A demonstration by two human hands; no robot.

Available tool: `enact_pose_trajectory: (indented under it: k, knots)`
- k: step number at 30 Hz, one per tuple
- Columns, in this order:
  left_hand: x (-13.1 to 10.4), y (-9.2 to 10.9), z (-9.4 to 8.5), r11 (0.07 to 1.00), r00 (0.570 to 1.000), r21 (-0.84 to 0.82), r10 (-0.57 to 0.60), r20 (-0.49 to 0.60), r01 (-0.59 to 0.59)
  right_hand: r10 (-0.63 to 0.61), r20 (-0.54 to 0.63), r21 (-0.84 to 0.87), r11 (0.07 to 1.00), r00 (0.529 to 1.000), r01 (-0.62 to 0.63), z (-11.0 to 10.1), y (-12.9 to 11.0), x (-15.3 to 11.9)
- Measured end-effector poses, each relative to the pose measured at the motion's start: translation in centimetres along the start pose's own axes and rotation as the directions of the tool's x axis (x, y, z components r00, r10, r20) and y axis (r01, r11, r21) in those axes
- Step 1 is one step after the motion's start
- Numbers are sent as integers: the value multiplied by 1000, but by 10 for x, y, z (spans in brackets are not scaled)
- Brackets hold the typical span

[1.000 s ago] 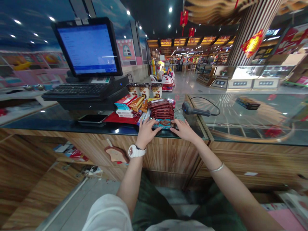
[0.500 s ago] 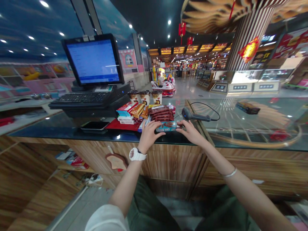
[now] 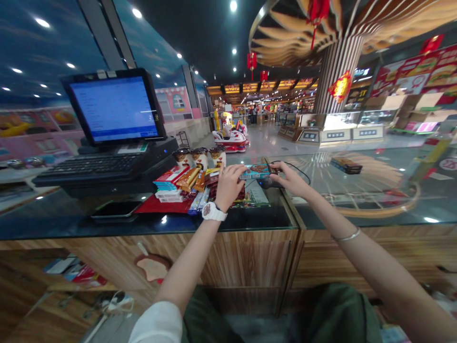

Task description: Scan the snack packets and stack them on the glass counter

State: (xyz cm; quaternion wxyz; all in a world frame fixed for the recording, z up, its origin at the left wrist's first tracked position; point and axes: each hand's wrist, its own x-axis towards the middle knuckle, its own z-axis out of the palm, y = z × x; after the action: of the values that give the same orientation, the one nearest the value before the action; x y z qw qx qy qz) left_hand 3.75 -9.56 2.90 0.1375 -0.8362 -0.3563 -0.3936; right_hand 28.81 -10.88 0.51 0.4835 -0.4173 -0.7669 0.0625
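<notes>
A flat blue snack box (image 3: 257, 171) with a brown picture is gripped at its two ends, raised over the counter. My left hand (image 3: 230, 185), with a white watch at the wrist, is closed on its left end. On the right end the fingers of my right hand (image 3: 286, 178) are closed. Below and behind the box lies a dark barcode scanner (image 3: 267, 183), partly hidden. Dark red snack packets (image 3: 213, 191) are mostly covered by my left hand. Beside them are orange-brown packets (image 3: 189, 179), blue-and-red boxes (image 3: 170, 177) and several lidded cups (image 3: 199, 157).
A monitor (image 3: 116, 107) and keyboard (image 3: 89, 166) stand at the left of the counter. A phone (image 3: 116, 208) lies near the front edge. On the right, a glass-topped case (image 3: 321, 195) shows a dark box (image 3: 346, 165). A red sheet (image 3: 164, 206) lies under the snacks.
Both hands have lifted the blue snack box up and away from the counter's front, to over the scanner. The view has turned slightly right.
</notes>
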Motion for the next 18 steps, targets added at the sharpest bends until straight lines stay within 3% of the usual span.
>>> enact_pose_trajectory:
  k: [11, 18]
  knots:
    - [72, -7, 54, 994, 994, 82, 85, -67, -79, 25, -157, 35, 999, 987, -19, -20, 59, 46]
    - [82, -17, 76, 994, 995, 100, 62, -75, -54, 37, -179, 40, 999, 983, -30, -12, 82, 50]
